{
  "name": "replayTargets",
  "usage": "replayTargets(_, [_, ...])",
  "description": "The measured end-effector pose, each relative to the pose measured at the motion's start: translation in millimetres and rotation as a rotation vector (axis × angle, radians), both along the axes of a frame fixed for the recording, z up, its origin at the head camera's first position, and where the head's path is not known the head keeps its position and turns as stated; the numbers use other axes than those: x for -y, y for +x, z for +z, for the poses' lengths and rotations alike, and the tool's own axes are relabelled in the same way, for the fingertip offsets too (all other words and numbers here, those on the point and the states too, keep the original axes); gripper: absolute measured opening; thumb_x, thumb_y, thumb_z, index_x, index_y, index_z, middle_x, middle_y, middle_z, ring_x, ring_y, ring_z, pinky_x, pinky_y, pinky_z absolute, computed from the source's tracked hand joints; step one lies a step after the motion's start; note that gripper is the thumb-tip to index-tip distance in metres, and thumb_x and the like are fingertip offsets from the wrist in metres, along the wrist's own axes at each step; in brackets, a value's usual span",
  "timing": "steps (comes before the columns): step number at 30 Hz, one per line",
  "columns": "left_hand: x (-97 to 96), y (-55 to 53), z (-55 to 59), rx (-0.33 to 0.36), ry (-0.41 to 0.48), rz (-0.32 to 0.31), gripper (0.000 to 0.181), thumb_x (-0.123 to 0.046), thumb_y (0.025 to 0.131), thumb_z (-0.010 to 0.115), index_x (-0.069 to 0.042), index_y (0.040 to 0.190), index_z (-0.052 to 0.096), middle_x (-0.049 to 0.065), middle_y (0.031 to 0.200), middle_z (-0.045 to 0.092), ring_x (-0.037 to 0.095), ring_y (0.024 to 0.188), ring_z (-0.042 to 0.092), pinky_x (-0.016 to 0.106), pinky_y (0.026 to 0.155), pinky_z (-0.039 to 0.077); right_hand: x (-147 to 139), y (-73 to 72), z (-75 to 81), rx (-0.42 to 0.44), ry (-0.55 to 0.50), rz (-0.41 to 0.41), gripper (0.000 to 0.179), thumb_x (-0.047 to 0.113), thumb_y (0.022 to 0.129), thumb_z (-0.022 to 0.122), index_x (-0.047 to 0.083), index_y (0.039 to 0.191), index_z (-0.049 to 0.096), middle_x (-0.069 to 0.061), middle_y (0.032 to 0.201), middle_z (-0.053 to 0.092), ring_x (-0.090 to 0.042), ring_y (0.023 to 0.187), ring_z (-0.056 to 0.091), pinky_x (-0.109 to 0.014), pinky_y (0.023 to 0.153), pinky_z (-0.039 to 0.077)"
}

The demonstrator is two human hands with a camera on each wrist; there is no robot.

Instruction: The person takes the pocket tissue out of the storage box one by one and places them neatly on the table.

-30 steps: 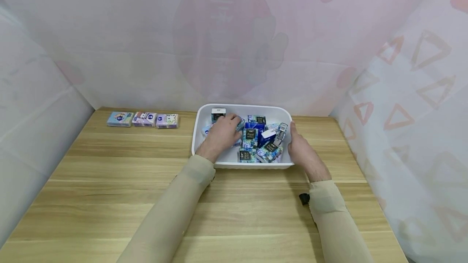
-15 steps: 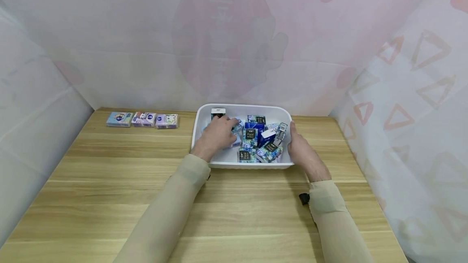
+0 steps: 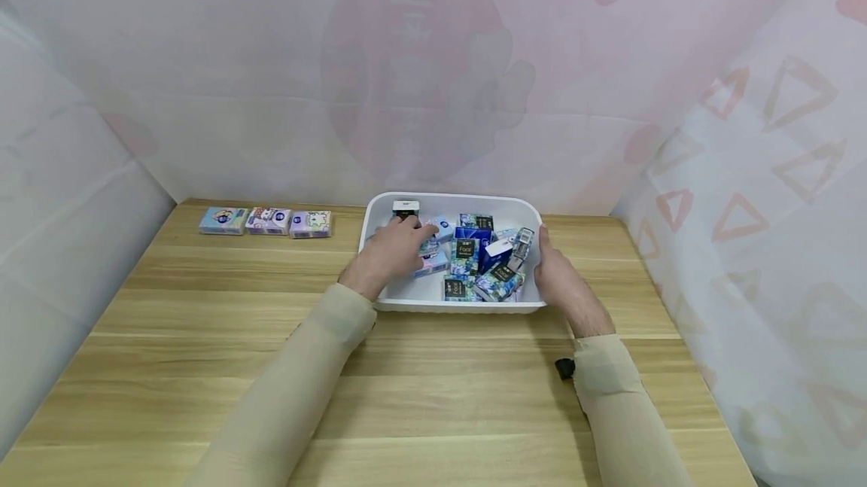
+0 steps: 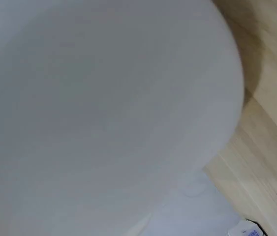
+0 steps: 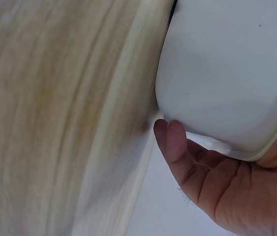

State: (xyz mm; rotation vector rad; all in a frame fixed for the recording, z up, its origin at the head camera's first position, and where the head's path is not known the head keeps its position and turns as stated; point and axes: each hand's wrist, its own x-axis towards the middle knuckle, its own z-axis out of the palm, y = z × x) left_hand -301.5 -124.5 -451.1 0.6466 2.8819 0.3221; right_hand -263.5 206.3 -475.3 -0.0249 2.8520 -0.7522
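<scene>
A white plastic bin (image 3: pixel 467 307) holds several small tissue packs, among them a dark floral one marked "Face" (image 3: pixel 465 255). My left hand (image 3: pixel 389 252) reaches over the bin's left side, fingers bent down among the packs. A light blue and purple tissue pack (image 3: pixel 430 265) lies right beside its thumb. I cannot tell whether the left hand holds a pack, as its fingertips are hidden. At the opposite end, my right hand (image 3: pixel 557 276) grips the bin's right side, thumb by the rim. In the right wrist view its fingers (image 5: pixel 177 142) curl against the outer wall.
Three tissue packs, a blue one (image 3: pixel 222 220), a white and purple one (image 3: pixel 269 220) and a lilac one (image 3: pixel 311 224), stand in a row at the table's back left. A patterned cloth wall (image 3: pixel 420 133) rises behind the wooden table (image 3: pixel 433 397).
My left hand has shifted left inside the bin, uncovering more of the light blue packs near its middle. My right hand and the bin stay in place.
</scene>
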Motion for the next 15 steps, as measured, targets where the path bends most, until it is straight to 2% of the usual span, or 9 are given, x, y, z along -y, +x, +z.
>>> replayTargets(4, [0.8,0.8,0.1,-0.021,-0.008,-0.035,0.065,-0.027,0.112,0.084,-0.022,0.171,0.06,0.017,0.174,0.061,0.042,0.157,0.061,0.066,0.133,0.054,-1,-0.5,-0.8,0.0,0.002,0.002,0.084,-0.001,0.114,0.035,-0.003,0.184,-0.011,-0.05,0.176,0.038,-0.06,0.149,0.064,-0.07,0.13,0.054])
replayTargets(8, [3.9,0.5,1.1,-0.037,-0.02,-0.079,0.059,-0.024,0.111,0.084,-0.021,0.166,0.064,0.017,0.168,0.066,0.041,0.152,0.067,0.064,0.13,0.057,0,0.1,-0.9,-0.001,0.006,-0.002,0.082,0.0,0.115,0.035,-0.003,0.185,-0.009,-0.05,0.177,0.038,-0.059,0.149,0.064,-0.07,0.13,0.054])
replayTargets(15, [15.3,-1.8,12.9,-0.025,-0.034,-0.141,0.061,-0.019,0.108,0.087,-0.019,0.164,0.063,0.017,0.162,0.069,0.04,0.143,0.073,0.059,0.124,0.063,-1,2.6,-0.4,-0.003,0.01,-0.001,0.083,0.0,0.116,0.035,-0.001,0.184,-0.012,-0.049,0.178,0.037,-0.058,0.149,0.064,-0.07,0.129,0.055])
